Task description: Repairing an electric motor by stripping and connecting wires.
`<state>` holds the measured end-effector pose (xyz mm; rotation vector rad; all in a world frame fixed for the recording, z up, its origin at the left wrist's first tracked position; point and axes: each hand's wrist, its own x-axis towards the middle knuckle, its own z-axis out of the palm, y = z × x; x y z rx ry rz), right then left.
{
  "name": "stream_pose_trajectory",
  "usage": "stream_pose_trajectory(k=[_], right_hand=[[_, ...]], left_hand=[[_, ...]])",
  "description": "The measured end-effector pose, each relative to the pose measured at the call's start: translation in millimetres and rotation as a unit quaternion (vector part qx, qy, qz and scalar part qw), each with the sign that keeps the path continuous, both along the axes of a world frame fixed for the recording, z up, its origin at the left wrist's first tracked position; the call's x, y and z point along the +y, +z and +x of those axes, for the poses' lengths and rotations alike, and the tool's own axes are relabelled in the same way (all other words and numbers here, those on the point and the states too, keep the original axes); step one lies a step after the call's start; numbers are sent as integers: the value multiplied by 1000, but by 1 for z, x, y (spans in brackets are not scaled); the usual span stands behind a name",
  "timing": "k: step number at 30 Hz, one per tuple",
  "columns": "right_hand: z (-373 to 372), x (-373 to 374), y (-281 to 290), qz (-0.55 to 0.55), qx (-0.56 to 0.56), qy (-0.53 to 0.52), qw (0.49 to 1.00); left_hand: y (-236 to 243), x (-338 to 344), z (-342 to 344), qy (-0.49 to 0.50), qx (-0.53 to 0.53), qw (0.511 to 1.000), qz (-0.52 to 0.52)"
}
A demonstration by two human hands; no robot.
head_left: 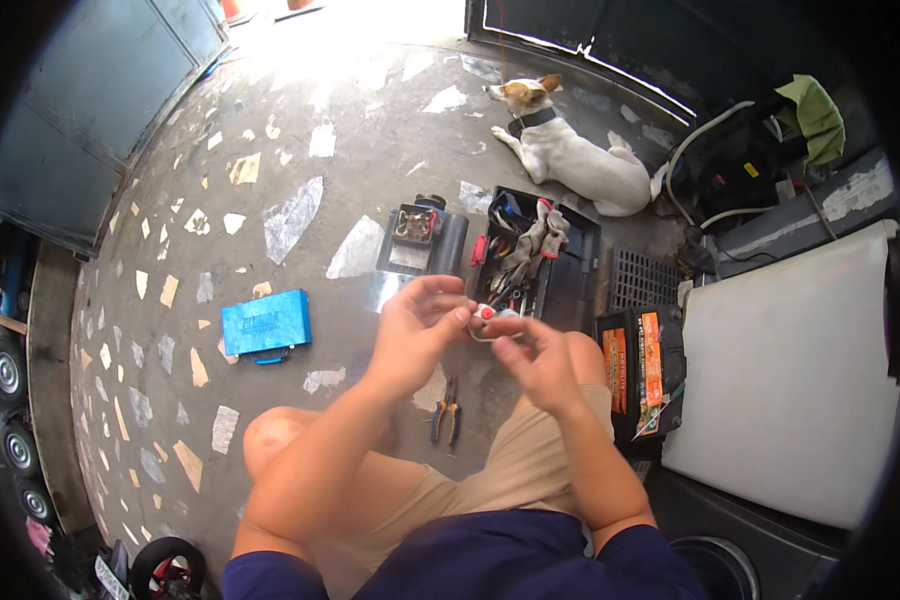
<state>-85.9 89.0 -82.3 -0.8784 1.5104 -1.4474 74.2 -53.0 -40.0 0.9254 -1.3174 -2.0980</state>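
Observation:
Above my lap, my left hand [422, 328] is closed, its thumb and fingers pinching a small white part with a round red button [486, 313]. A thin pale wire [482, 338] loops below this part toward my right hand [542, 368], whose thumb and fingertips close on it. The exact grip there is too small to make out. Beneath my hands, pliers with dark blue and orange handles [447, 418] lie on the floor. Just past my hands stands an open black toolbox [595, 245], with grey work gloves [542, 238] over its tools.
Left of the toolbox sits a metal housing [448, 245] with an exposed mechanism. A blue case [267, 323] lies to the left. At right are a black battery with orange labels [635, 372], a black grate [640, 280] and a white panel [780, 375]. A white-and-brown dog [580, 165] lies beyond.

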Motion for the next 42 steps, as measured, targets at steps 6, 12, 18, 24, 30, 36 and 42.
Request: stream_pose_trajectory(k=[6, 12, 18, 24, 30, 36, 42], right_hand=[[41, -22, -22, 40, -32, -49, 997], [33, -58, -49, 109, 82, -71, 988], [3, -130, -75, 87, 308, -62, 945], [1, -202, -104, 141, 344, -83, 925], [-19, -247, -137, 269, 333, -154, 890], [-5, -272, -138, 252, 440, -159, 847], [6, -273, -132, 235, 515, -146, 811]], left_hand=[[-33, -9, 9, 95, -48, 993, -42], [-77, -18, 34, 150, -99, 978, -104], [-111, -77, 39, 27, -201, 945, -258], [-160, -162, 14, -13, -256, 853, -456], [-173, -213, -26, -96, -328, 812, -472], [-190, -229, -32, -135, -328, 779, -517], [-196, -235, -32, -107, -289, 799, -516]])
